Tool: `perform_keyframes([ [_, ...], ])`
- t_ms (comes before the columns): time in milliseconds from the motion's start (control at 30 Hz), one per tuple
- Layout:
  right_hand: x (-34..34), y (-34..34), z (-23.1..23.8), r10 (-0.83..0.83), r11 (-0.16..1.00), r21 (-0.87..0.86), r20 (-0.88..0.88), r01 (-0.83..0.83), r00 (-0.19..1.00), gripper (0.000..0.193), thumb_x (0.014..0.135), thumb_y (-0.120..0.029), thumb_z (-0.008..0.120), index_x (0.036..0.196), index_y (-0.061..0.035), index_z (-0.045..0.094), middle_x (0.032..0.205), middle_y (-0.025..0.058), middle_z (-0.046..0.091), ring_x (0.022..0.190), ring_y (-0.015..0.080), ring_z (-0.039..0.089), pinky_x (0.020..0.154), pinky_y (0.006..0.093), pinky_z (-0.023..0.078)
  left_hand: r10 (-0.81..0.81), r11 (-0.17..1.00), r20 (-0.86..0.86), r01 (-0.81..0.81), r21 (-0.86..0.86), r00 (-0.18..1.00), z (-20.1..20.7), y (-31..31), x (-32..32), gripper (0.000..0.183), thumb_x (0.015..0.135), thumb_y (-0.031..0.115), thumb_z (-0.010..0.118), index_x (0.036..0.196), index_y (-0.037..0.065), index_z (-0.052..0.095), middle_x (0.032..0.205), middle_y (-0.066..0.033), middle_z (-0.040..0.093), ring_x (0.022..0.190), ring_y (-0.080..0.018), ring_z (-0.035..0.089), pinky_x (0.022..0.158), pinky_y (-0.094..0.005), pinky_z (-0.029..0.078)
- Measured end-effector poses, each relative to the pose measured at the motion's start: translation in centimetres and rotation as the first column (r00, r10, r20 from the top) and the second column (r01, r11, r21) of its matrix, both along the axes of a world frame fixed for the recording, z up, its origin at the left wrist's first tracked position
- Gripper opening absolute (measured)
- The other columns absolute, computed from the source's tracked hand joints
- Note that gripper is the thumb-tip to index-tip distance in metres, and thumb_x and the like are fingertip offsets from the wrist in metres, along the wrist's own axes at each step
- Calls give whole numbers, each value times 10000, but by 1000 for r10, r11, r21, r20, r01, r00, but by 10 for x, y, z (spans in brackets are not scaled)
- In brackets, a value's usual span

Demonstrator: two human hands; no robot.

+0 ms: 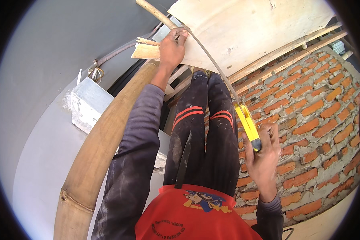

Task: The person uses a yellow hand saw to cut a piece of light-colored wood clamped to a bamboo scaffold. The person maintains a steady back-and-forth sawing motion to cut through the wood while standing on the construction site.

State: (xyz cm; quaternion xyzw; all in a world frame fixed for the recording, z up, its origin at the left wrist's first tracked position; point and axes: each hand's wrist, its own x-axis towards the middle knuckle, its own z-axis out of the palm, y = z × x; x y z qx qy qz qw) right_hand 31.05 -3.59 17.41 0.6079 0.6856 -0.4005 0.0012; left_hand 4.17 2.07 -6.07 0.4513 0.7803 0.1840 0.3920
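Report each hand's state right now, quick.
Left hand: fingers curled at the plywood sheet's edge; what it grips, if anything, cannot be told.
Right hand: closed, holding the yellow-handled handsaw.

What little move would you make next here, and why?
I'd probably ease the left hand slightly away from the long, thin metal blade, since that hand's fingertips appear very close to the blade's far end, while the right hand holds the yellow-and-black plastic handle.
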Motion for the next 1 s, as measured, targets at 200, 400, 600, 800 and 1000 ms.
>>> perform_keyframes([
  [200, -19, 4, -7, -38, 999, -12, 42, 39, 998, 220, 762, -61, 722, 925, 9, 591, 930, 154, 498, 649, 333, 599, 514, 410, 465, 191, 982, 125, -191, -7, 974, -11, -1, 5, 300, 879, 189, 660, 1136, 46, 599, 1047, -187, 689, 980, -338, 659, 858, -391, 490],
  [400, -10, 1, 9, -42, 997, -67, 7, 42, 999, 193, 765, -52, 719, 894, 19, 594, 890, 154, 509, 632, 304, 602, 504, 394, 458, 33, 999, -83, -34, -9, 996, -11, -6, 4, 322, 866, 187, 668, 1102, -16, 586, 1035, -241, 671, 976, -393, 643, 878, -449, 487],
  [600, -16, 5, -11, -28, 999, -19, 34, 28, 999, 189, 762, -44, 718, 871, 16, 577, 883, 156, 498, 636, 333, 594, 515, 412, 460, -254, 963, -296, 213, -163, 921, 4, -12, 9, 284, 885, 165, 624, 1049, -60, 567, 962, -275, 651, 869, -456, 633, 779, -499, 502],
  [800, -29, 5, -49, -64, 997, -32, 25, 65, 998, 238, 752, -30, 713, 934, 22, 568, 955, 171, 491, 681, 374, 600, 555, 452, 473, -218, 975, -325, 189, -120, 920, -9, -11, 5, 224, 910, 160, 583, 994, -44, 539, 916, -313, 637, 868, -467, 626, 755, -521, 494],
  [1000, -30, 10, -50, -43, 998, -46, 79, 46, 996, 203, 766, -24, 702, 922, 18, 580, 914, 182, 503, 658, 374, 605, 542, 438, 488, -284, 943, -232, 226, -245, 930, 13, -15, 18, 218, 927, 153, 559, 998, -46, 506, 911, -320, 633, 840, -484, 618, 740, -533, 478],
])
